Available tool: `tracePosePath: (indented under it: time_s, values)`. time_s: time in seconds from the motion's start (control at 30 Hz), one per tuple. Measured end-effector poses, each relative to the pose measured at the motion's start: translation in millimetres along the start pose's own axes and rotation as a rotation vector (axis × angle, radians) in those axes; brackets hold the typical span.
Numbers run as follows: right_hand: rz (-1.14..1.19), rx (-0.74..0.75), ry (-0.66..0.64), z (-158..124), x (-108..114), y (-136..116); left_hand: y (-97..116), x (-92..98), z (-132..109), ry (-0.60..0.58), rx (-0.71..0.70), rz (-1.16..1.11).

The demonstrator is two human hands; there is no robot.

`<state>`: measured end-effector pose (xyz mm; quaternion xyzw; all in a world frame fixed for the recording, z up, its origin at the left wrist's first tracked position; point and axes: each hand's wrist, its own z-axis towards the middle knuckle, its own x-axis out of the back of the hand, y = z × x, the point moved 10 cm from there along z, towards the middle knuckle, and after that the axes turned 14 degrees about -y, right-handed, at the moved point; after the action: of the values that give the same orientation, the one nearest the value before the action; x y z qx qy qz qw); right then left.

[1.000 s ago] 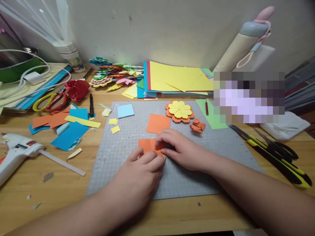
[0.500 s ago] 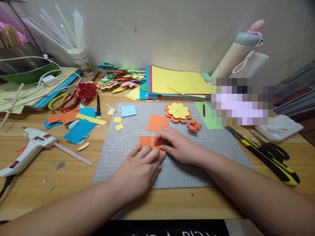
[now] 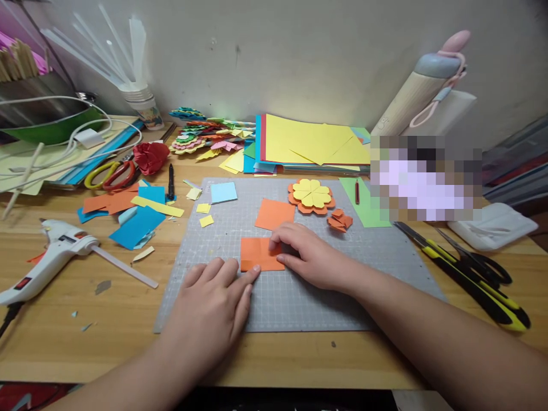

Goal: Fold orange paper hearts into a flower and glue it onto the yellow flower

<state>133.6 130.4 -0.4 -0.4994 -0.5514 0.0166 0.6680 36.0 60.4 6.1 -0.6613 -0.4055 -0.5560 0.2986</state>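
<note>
Pressing a fold into the orange paper [image 3: 261, 254] on the cutting mat [image 3: 385, 251], the right hand [image 3: 312, 260] pins its edge, fingers flat; the left hand [image 3: 212, 297] lies open, fingertip touching. Creasing cleanly likely needs firm, even pressure.

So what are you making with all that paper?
A person is folding a small orange paper on a grey cutting mat. The right hand presses its right edge flat, and the left hand touches its bottom edge with a fingertip. Another orange square and a finished orange-and-yellow paper flower lie just beyond.
</note>
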Motion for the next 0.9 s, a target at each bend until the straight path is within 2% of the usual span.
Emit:
tracePosePath:
  time_s: [0.13, 0.23, 0.47, 0.67, 0.8, 0.9]
  values:
    - [-0.005, 0.0, -0.008, 0, 0, 0, -9, -1.1, 0, -0.024, 0.049, -0.059]
    - [-0.003, -0.004, -0.014, 0, -1, 1, -18, -1.2, -6, -0.001, 0.076, -0.089]
    - [-0.008, -0.009, -0.021, 0, -2, 1, -23, 1.1, -16, 0.03, 0.06, -0.107]
    - [-0.07, -0.002, -0.002, -2, -5, -1, -16, 18.8, 16, -0.054, -0.019, -0.149]
    - [-0.082, -0.005, -0.008, -4, -5, -5, -1, 15.9, 42, -0.107, -0.149, -0.11]
    - [-0.112, 0.017, -0.03, -6, -6, -10, 5, 13.1, 49, -0.071, -0.225, -0.07]
